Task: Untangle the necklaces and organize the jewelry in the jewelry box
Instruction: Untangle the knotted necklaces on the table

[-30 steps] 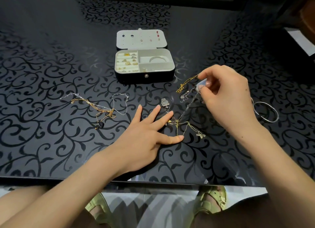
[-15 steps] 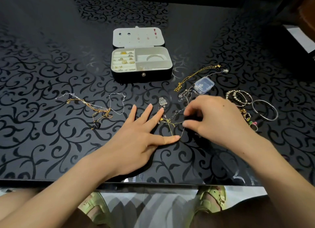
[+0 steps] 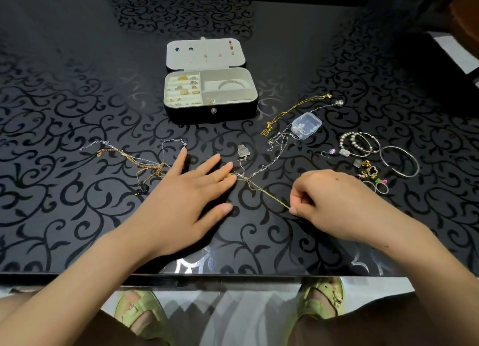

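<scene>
A glossy black surface [image 3: 77,216] fills most of the view, covered all over in a scrolling vine pattern that catches the light in pale glints near its front edge. Below that edge lies a pale floor [image 3: 233,317], with two light-green sandals on it: the left sandal [image 3: 141,312] and the right sandal [image 3: 322,297], both buckled (the toes show in the left one). Dark brown clothing [image 3: 324,332] covers the thighs at the bottom corners. At the far right, beyond the surface, sit a reddish-brown rounded object [image 3: 466,22], too cropped to identify, and a white patch [image 3: 458,53].
</scene>
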Action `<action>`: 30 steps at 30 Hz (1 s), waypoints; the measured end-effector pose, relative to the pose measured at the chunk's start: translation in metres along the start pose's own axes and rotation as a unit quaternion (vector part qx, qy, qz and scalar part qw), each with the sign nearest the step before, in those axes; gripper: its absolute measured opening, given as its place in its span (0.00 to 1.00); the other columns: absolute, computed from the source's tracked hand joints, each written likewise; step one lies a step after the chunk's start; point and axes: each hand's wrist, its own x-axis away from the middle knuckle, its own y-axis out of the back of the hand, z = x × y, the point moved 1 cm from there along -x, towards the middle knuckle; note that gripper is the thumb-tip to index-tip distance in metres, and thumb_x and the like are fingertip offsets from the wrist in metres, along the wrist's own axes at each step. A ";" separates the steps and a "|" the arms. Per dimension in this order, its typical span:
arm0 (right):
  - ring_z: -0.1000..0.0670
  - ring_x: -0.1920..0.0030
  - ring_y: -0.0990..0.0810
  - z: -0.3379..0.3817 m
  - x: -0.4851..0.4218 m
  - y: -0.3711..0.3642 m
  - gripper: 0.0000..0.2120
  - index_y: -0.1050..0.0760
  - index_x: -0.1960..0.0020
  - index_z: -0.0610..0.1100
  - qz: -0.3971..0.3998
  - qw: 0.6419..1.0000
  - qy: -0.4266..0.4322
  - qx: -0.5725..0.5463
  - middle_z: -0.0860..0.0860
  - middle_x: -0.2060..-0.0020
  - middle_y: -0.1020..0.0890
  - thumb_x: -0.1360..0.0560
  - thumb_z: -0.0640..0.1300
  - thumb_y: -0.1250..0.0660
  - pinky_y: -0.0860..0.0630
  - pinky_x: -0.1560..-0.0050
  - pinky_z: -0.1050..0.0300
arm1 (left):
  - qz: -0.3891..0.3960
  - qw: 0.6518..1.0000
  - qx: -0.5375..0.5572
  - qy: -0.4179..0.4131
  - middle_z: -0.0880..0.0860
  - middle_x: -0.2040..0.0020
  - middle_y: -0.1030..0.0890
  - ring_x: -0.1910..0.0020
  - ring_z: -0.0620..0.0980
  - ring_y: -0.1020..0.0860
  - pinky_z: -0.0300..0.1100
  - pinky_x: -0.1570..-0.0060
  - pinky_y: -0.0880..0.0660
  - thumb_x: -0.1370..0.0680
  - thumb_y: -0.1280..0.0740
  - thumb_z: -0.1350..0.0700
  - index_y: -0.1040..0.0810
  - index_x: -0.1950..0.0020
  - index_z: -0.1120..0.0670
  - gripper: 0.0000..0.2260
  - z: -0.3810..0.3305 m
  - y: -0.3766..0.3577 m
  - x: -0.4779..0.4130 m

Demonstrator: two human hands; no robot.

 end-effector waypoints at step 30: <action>0.48 0.52 0.31 0.006 -0.046 0.004 0.06 0.34 0.58 0.46 -0.195 0.978 0.078 -0.002 0.50 0.55 0.26 0.22 0.41 0.40 0.37 0.53 0.59 | -0.090 0.995 -0.011 -0.048 0.47 0.46 0.19 0.45 0.53 0.24 0.52 0.40 0.32 0.24 0.38 0.51 0.18 0.54 0.52 0.10 0.006 0.007 -0.002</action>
